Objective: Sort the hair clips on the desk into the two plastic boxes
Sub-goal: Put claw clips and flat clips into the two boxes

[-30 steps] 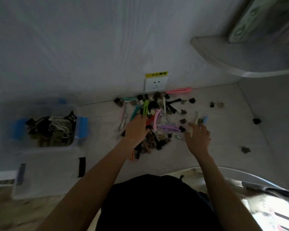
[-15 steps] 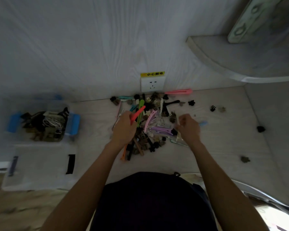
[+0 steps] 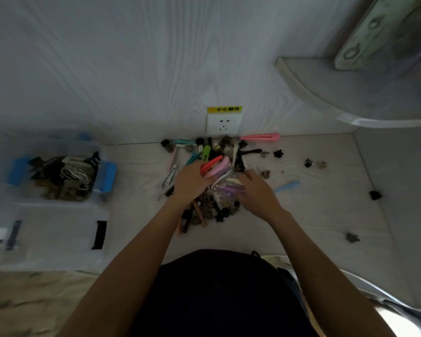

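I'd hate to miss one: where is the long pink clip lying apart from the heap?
The long pink clip lies at the back of the desk against the wall, just right of the wall socket and beyond the pile of clips.

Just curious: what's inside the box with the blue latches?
The box with blue latches holds a jumble of dark and brownish clips, with pale wiry ones on top. Whatever lies beneath is covered.

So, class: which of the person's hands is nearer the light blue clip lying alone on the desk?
Right. The right hand sits just left of the light blue clip; the left hand is farther left, across the pile.
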{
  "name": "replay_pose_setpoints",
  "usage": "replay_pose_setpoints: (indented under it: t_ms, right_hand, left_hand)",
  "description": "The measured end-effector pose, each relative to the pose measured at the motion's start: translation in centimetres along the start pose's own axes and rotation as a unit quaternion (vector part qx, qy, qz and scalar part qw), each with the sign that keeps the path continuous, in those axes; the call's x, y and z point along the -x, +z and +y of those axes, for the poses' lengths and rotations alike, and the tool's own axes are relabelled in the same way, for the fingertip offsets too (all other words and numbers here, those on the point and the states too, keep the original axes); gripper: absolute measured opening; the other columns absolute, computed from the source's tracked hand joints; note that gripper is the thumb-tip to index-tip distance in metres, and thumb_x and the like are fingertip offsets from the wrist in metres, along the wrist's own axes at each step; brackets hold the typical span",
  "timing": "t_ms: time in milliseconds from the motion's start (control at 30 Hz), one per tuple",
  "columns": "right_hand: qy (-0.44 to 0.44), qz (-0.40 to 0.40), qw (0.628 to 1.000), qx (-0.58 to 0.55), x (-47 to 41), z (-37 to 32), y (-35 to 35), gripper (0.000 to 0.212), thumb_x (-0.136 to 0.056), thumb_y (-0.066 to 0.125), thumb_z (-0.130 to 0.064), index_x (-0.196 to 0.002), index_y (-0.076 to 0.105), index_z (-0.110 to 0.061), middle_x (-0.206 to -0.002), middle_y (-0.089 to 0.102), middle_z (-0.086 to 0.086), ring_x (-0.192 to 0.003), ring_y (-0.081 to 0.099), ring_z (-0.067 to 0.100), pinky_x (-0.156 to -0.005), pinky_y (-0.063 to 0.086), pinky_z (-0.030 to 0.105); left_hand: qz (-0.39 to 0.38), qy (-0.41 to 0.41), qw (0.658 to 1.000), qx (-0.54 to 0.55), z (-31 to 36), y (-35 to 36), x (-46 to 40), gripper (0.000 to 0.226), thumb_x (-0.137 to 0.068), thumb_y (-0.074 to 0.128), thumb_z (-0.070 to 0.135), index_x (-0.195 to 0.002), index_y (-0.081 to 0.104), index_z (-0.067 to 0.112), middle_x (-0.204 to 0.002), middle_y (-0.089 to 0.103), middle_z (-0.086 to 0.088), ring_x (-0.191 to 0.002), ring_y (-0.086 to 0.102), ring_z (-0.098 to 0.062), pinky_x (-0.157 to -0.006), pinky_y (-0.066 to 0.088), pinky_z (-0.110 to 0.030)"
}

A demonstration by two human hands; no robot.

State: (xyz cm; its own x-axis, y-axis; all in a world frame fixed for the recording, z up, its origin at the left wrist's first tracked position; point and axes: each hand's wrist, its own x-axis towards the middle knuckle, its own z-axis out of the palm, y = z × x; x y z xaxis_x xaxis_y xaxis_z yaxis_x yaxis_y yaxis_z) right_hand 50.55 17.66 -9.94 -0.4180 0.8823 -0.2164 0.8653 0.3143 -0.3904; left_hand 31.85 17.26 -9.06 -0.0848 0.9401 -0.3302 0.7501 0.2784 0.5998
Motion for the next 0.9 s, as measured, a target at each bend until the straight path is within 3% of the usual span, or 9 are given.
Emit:
replay_pose_setpoints:
  t_ms: [100, 167, 300, 400, 500, 600, 767, 900]
  right_hand:
    - [-0.015, -0.005, 0.999, 0.050, -0.3, -0.6, 0.9, 0.027, -0.080, 0.063, -0.007, -0.106, 0.060, -0.002, -0.109, 0.059, 0.020, -0.101, 0.056, 0.036, -0.076, 0.045, 0.037]
    - [0.003, 0.002, 0.999, 0.054, -0.4, -0.9, 1.1, 0.031, -0.082, 0.065, -0.010, -0.111, 0.059, -0.002, -0.113, 0.061, 0.020, -0.112, 0.052, 0.036, -0.083, 0.044, 0.038]
    - [0.035, -0.013, 0.997, 0.065, -0.2, -1.0, 1.2, 0.039, -0.089, 0.058, -0.023, -0.123, 0.051, -0.005, -0.120, 0.059, 0.018, -0.117, 0.047, 0.033, -0.087, 0.042, 0.038]
    - [0.042, -0.037, 0.996, 0.069, -0.1, -1.2, 1.1, 0.040, -0.091, 0.055, -0.024, -0.126, 0.049, -0.006, -0.120, 0.057, 0.019, -0.115, 0.046, 0.034, -0.089, 0.041, 0.040]
    - [0.027, -0.013, 0.995, 0.094, 0.3, -1.1, 0.3, 0.029, -0.090, 0.052, -0.015, -0.114, 0.057, 0.001, -0.109, 0.061, 0.024, -0.105, 0.050, 0.037, -0.086, 0.040, 0.042]
    - [0.016, 0.032, 0.995, 0.092, 1.1, -0.8, -0.6, 0.021, -0.085, 0.053, -0.008, -0.094, 0.060, 0.009, -0.097, 0.061, 0.030, -0.094, 0.054, 0.041, -0.082, 0.042, 0.045]
    - [0.090, 0.042, 0.995, 0.016, 2.2, -1.6, -1.7, 0.021, -0.093, 0.046, -0.022, -0.094, 0.053, -0.002, -0.079, 0.058, 0.014, -0.073, 0.056, 0.033, -0.062, 0.035, 0.034]
    - [0.029, 0.002, 0.997, -0.073, 2.9, -5.3, 0.1, 0.021, -0.094, 0.047, -0.030, -0.099, 0.054, -0.011, -0.069, 0.053, 0.001, -0.060, 0.051, 0.024, -0.048, 0.029, 0.029]
  left_hand:
    - [0.023, 0.021, 0.999, 0.029, -1.0, -1.6, 1.7, 0.038, -0.087, 0.060, 0.037, -0.115, 0.054, 0.013, -0.093, 0.053, 0.001, -0.082, 0.052, -0.018, -0.070, 0.039, -0.026]
    - [0.041, 0.012, 0.999, 0.028, -2.2, -2.6, 3.0, 0.029, -0.090, 0.055, 0.031, -0.111, 0.054, 0.011, -0.092, 0.052, -0.002, -0.079, 0.051, -0.018, -0.065, 0.037, -0.026]
    - [0.053, -0.086, 0.994, 0.046, -5.0, -2.9, 6.0, 0.022, -0.096, 0.043, 0.023, -0.110, 0.046, 0.006, -0.094, 0.056, -0.011, -0.077, 0.051, -0.023, -0.066, 0.035, -0.031]
    - [0.050, -0.137, 0.989, 0.027, -6.5, -2.0, 7.8, 0.026, -0.093, 0.048, 0.028, -0.107, 0.044, 0.006, -0.091, 0.059, -0.011, -0.075, 0.052, -0.027, -0.065, 0.039, -0.032]
    - [0.037, -0.146, 0.989, -0.011, -6.8, -1.0, 8.7, 0.046, -0.082, 0.064, 0.044, -0.108, 0.046, 0.010, -0.088, 0.057, -0.006, -0.078, 0.056, -0.026, -0.067, 0.040, -0.032]
    - [0.044, -0.153, 0.987, -0.023, -7.1, -0.1, 9.1, 0.055, -0.076, 0.069, 0.044, -0.114, 0.047, 0.012, -0.100, 0.064, -0.011, -0.089, 0.061, -0.031, -0.071, 0.042, -0.034]
    - [0.047, -0.162, 0.986, 0.000, -6.9, 0.3, 9.4, 0.048, -0.082, 0.064, 0.037, -0.116, 0.047, 0.007, -0.106, 0.064, -0.018, -0.093, 0.061, -0.034, -0.074, 0.043, -0.033]
    - [0.047, -0.155, 0.987, -0.010, -6.8, 0.0, 9.6, 0.045, -0.086, 0.056, 0.039, -0.119, 0.047, 0.009, -0.106, 0.064, -0.017, -0.094, 0.061, -0.034, -0.078, 0.045, -0.035]
